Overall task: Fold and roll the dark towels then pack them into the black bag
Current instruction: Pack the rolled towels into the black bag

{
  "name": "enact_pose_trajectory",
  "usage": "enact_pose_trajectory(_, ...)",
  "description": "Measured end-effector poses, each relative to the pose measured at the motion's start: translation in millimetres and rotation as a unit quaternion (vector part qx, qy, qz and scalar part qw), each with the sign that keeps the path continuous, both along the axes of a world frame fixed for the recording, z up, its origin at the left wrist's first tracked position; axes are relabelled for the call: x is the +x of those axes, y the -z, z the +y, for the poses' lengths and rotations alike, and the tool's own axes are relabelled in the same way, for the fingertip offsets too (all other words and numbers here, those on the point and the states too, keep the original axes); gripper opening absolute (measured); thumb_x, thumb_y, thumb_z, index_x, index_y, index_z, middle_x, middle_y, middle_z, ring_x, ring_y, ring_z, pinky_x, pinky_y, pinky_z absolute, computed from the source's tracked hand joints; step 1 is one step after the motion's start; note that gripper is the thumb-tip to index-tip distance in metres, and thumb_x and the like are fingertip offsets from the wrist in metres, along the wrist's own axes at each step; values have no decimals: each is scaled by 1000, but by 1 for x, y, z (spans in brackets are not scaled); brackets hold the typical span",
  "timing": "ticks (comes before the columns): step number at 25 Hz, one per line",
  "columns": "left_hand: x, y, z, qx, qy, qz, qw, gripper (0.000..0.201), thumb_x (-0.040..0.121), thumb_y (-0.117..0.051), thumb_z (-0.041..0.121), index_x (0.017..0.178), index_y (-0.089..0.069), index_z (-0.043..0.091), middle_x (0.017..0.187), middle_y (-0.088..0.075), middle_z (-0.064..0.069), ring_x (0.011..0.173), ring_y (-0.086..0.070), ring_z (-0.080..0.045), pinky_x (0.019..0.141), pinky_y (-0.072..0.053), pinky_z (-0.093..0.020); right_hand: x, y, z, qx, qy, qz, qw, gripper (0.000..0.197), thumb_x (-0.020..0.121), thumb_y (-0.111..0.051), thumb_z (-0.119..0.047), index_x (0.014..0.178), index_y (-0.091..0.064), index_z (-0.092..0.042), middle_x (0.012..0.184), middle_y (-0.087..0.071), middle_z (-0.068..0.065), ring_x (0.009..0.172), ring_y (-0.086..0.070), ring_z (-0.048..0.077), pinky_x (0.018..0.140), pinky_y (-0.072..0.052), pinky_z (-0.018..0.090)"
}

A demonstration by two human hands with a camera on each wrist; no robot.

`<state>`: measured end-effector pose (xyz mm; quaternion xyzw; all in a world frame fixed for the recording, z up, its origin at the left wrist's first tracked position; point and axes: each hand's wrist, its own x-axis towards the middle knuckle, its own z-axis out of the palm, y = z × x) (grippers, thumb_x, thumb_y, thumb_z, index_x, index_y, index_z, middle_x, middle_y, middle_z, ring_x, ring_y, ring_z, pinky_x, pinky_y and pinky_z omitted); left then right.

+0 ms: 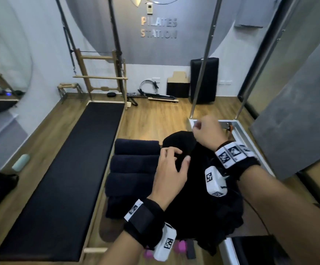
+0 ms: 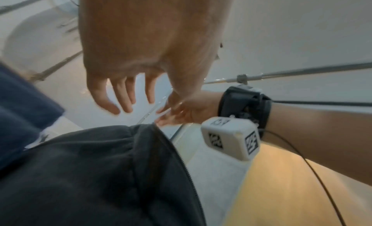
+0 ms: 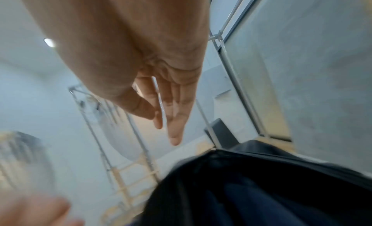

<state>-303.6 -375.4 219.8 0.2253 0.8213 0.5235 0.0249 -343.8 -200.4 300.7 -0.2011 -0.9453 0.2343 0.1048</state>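
Nearest me, my left hand (image 1: 171, 169) hovers over the black bag (image 1: 197, 197), fingers relaxed and spread, holding nothing. Farther right, my right hand (image 1: 206, 131) also hangs loose and empty. Rolled dark towels (image 1: 134, 165) lie just left of the bag.

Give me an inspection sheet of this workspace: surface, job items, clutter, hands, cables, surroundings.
Surface: wooden floor; long black padded mat at left.
Job's things: three rolled dark towels lie side by side, left of the black bag; the bag's zip edge shows in the left wrist view.
Clutter: pink objects by the bag's near edge; pale green roll on the floor.
Grippers: left hand over the bag, fingers spread, holding nothing; right hand above the bag's far end, whether it pinches anything cannot be told.
Cables: thin black cable from the right wrist camera.
Surroundings: Pilates Station wall sign, metal frame poles, wooden ladder frame.
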Motion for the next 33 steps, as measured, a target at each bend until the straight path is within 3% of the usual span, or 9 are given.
enact_pose_trajectory(4,-4,33,-55,65,-199,-43,977,32,104,-58,39,77,-64,23,74,-68,7,71,-64,-5,63,-44,-21,-2,-8,-69,-95,-196,-62,974,13,92,-67,-11,87,-79,-14,81,-77,0,80,-75,21,83,-63,39)
enact_pose_trajectory(9,8,67,-108,68,-253,-295,919,61,107,-52,49,72,-74,4,59,-73,-8,47,-64,-14,47,-45,-25,5,44,-134,31,-308,-223,924,40,81,-86,-37,111,-72,-16,106,-69,1,102,-68,22,92,-56,39)
enact_pose_trajectory(12,15,67,-116,131,-242,-403,873,68,102,-57,60,91,-73,-5,72,-77,-18,58,-74,-26,45,-49,-27,12,68,-149,169,-317,-214,908,58,74,-84,-58,111,-66,-17,110,-64,1,103,-63,24,82,-51,39)
enact_pose_trajectory(17,22,56,-110,274,-252,-440,817,55,99,-70,49,110,-70,-5,91,-79,-23,83,-79,-39,66,-66,-39,20,86,-162,269,-330,-186,886,45,77,-77,-53,100,-61,-17,106,-55,2,106,-56,26,87,-38,42)
enact_pose_trajectory(22,17,40,-101,333,-242,-409,815,50,88,-76,59,114,-77,16,99,-82,-6,92,-80,-22,86,-65,-45,27,59,-155,85,-319,-124,936,46,62,-77,-59,69,-58,-18,74,-61,-5,66,-59,16,68,-53,44)
enact_pose_trajectory(24,12,26,-96,382,-217,-385,811,58,83,-79,61,124,-74,20,109,-81,-6,100,-79,-24,94,-62,-48,29,41,-147,21,-304,-90,948,47,59,-78,-61,71,-60,-19,77,-61,-6,67,-58,13,69,-55,45)
enact_pose_trajectory(29,-6,-18,-65,476,-104,-316,814,66,82,-85,50,139,-66,22,127,-75,-10,117,-73,-30,93,-61,-44,40,1,-107,-218,-266,-51,938,73,62,-87,-60,117,-53,-25,116,-57,-8,99,-63,9,85,-55,29)
enact_pose_trajectory(31,-15,-35,-43,483,-53,-323,812,68,81,-87,46,140,-64,22,129,-74,-13,119,-72,-31,96,-60,-46,49,-11,-80,-381,-239,-70,890,104,72,-91,-45,154,-29,-36,133,-61,-8,112,-70,10,89,-59,25)
enact_pose_trajectory(33,-18,-49,-19,472,26,-363,803,69,83,-85,47,142,-63,18,134,-70,-18,123,-69,-36,105,-56,-53,60,-26,-51,-507,-189,-73,838,108,82,-87,-34,163,-16,-40,141,-63,-2,119,-70,14,94,-59,30)
